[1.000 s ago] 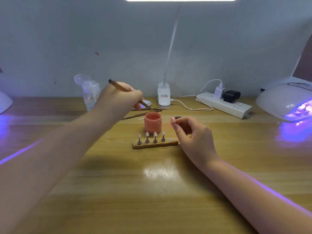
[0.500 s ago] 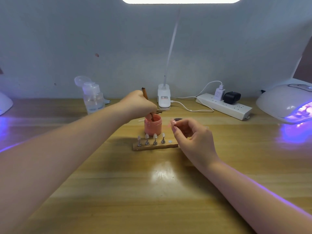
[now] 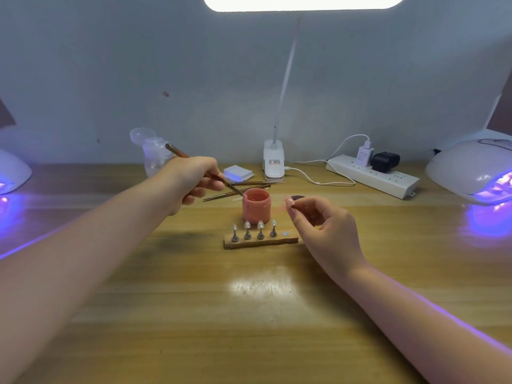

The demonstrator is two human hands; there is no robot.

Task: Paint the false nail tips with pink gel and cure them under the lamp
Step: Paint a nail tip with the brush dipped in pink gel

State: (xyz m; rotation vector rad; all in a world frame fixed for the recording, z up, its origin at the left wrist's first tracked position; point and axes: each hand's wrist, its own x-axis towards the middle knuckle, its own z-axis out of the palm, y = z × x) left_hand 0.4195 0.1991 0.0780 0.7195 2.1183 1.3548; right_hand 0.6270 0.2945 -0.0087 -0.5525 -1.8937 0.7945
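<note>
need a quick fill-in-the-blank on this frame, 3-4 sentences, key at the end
1. The left hand holds a ____ whose tip is at the open jar.
2. The wooden holder carries ____ nail tips on stands.
3. The gel in the jar is ____ in colour.
4. The curing lamp on the right glows ____ inside.

Missing words: brush; four; pink; purple
</note>
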